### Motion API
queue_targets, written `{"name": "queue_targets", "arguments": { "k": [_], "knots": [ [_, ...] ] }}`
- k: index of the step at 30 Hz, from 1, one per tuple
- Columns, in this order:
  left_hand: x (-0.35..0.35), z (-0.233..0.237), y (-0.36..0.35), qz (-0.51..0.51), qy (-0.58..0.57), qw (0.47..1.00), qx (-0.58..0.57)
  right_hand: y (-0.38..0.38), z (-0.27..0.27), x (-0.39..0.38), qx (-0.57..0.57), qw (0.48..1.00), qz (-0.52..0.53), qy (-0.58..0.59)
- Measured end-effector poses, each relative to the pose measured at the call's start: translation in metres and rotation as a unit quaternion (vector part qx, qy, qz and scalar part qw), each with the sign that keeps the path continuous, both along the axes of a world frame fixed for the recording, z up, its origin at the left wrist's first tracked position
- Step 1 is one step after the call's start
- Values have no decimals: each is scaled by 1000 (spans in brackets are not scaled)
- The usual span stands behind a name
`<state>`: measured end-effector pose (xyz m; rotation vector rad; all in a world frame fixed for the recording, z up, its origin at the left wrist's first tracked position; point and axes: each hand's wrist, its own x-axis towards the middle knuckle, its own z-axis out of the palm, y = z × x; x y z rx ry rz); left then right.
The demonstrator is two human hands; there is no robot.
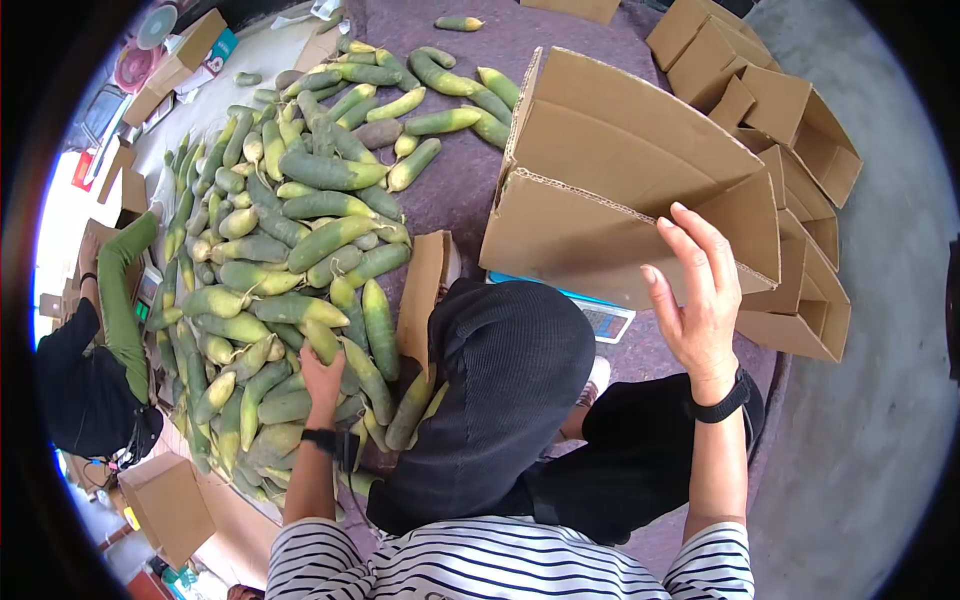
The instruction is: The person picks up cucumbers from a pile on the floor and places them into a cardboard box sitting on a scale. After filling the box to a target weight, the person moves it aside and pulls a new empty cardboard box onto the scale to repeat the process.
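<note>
My left hand [322, 385] reaches into a large heap of green radishes [330, 175] and is closed on the pale end of one green radish [322, 342]. Other radishes lie against it on all sides. My right hand [702, 295] is held up with its fingers apart and nothing in it, close by the near wall of an open cardboard box [580, 225]. That box stands on a blue scale [608, 320], whose display shows below the box.
Several open cardboard boxes [810, 130] stand along the right edge of the purple cloth [450, 190]. A cardboard piece [420, 295] stands between the heap and my knee. At the far left a person [95, 380] bends beside the heap. Another box [168, 508] lies lower left.
</note>
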<state>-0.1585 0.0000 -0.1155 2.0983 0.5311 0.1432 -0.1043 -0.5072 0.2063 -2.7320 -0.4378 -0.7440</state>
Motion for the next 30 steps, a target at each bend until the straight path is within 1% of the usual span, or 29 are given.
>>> {"name": "queue_targets", "arguments": {
  "k": [1, 3, 5, 7, 8, 9, 10, 12, 13, 14, 16, 17, 18, 20, 21, 22, 23, 24, 25, 26, 27, 28, 29, 30],
  "knots": [
    [0, 28, -18, 1, -2, 1000, -1, 0, 1, 0, 7, 1000, 10, -24],
    [5, 112, -60, -86, -17, 983, 163, 3, 5, -1, 14, 999, 33, -33],
    [17, 172, -93, -151, -113, 968, 164, 8, 11, -1, 37, 996, 77, -33],
    [30, 235, -130, -198, -220, 935, 195, 17, 17, -5, 70, 990, 126, 0],
    [36, 259, -145, -228, -281, 907, 213, 20, 19, -7, 93, 983, 154, 34],
    [40, 280, -160, -259, -340, 874, 231, 26, 23, -11, 135, 971, 172, 98],
    [41, 298, -177, -285, -368, 858, 216, 32, 29, -14, 177, 953, 188, 160],
    [41, 325, -211, -348, -425, 809, 210, 45, 35, -19, 261, 910, 243, 211],
    [38, 331, -226, -372, -421, 799, 215, 49, 34, -21, 277, 893, 282, 216],
    [36, 332, -241, -387, -440, 784, 206, 56, 34, -20, 237, 911, 313, 126],
    [33, 327, -263, -376, -455, 795, 140, 53, 26, -18, 269, 906, 321, 68],
    [36, 325, -266, -386, -452, 793, 139, 48, 29, -20, 274, 910, 299, 87],
    [36, 325, -264, -387, -450, 793, 139, 42, 29, -21, 276, 910, 298, 87],
    [37, 324, -250, -388, -405, 806, 187, 30, 28, -20, 306, 891, 332, 49],
    [40, 319, -236, -384, -369, 823, 196, 26, 28, -15, 353, 873, 336, -31],
    [44, 304, -218, -359, -323, 853, 195, 22, 29, -9, 398, 846, 337, -110],
    [46, 283, -197, -325, -258, 883, 218, 14, 32, -7, 403, 855, 283, -165],
    [47, 249, -170, -285, -205, 909, 225, 7, 36, -6, 405, 859, 226, -219],
    [47, 207, -135, -266, -117, 938, 187, 5, 40, -4, 442, 853, 163, -225],
    [39, 171, -101, -253, -67, 942, 210, 3, 43, -3, 476, 843, 98, -230],
    [28, 140, -72, -241, -18, 942, 232, -7, 43, -2, 391, 899, 34, -196],
    [19, 117, -50, -232, 77, 941, 235, -11, 38, 5, 331, 927, -6, -179],
    [10, 94, -32, -222, 171, 930, 236, -11, 35, 5, 319, 940, -81, -87],
    [-3, 65, -14, -227, 175, 929, 233, -10, 34, 5, 303, 940, -155, 6]
  ]
}}
